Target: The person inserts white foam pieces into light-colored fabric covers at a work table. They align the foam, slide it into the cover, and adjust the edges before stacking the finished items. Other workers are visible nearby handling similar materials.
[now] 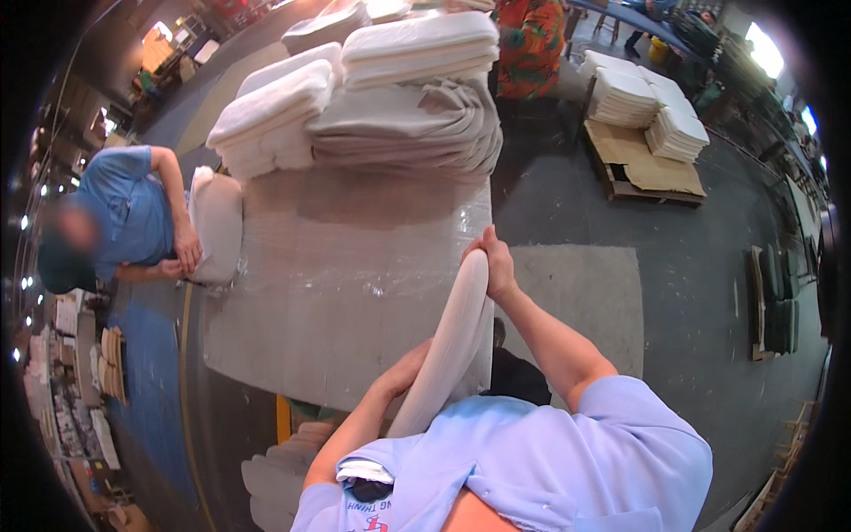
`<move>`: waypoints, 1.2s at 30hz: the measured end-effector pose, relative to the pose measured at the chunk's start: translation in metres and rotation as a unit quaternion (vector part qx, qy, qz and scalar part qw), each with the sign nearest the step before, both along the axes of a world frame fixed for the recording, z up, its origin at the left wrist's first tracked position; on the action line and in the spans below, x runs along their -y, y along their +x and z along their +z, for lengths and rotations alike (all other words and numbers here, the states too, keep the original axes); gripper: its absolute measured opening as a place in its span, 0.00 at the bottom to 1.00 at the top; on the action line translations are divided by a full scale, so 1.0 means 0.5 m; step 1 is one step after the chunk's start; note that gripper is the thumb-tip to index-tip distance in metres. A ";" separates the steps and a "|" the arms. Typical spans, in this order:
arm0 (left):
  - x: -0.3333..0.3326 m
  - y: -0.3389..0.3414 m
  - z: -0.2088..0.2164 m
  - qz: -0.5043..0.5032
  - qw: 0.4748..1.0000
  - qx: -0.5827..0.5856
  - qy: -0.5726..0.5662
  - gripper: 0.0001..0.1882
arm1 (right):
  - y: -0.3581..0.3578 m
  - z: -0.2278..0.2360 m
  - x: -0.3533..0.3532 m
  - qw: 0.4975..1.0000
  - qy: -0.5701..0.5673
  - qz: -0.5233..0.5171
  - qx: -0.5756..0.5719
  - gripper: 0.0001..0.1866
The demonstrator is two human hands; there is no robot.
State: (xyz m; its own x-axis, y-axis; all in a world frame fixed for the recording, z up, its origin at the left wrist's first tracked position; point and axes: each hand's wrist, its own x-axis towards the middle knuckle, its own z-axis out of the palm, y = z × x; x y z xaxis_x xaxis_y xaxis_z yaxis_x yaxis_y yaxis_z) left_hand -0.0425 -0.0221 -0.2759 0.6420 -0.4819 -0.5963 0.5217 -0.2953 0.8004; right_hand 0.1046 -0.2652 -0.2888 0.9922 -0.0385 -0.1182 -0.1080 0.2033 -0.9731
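Note:
Tilted on edge at the near side of the table, against my body, stands a long white fabric pad (pixel 454 332) with a rounded, folded edge. My right hand (pixel 492 262) is closed round its far upper end, thumb on top. Lower down, my left hand (pixel 409 365) grips the pad's left side, its fingertips hidden behind the fabric. The plastic-covered table (pixel 355 266) lies beyond both hands.
Piles of white folded pads (pixel 421 49) and a grey-beige fabric pile (pixel 408 133) cover the table's far end. At left, a co-worker (pixel 142 213) handles another white pad (pixel 217 226). More stacks (pixel 625 93) rest on a cardboard-topped pallet (pixel 643 164) at far right.

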 end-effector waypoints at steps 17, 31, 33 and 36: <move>0.155 0.145 -0.075 0.116 0.984 -0.104 -0.081 0.26 | -0.080 0.119 0.083 0.978 0.045 -0.137 0.149 0.38; 0.203 0.136 -0.100 0.125 0.980 -0.079 -0.132 0.25 | -0.348 -0.072 -0.014 0.837 0.284 -0.248 -0.395 0.38; 0.184 0.140 -0.108 0.140 0.981 -0.055 -0.120 0.25 | -0.336 -0.012 -0.028 0.821 0.280 -0.259 -0.425 0.44; 0.179 0.151 -0.119 0.119 0.988 0.089 -0.041 0.25 | -0.310 -0.022 -0.028 0.826 0.261 -0.266 -0.423 0.45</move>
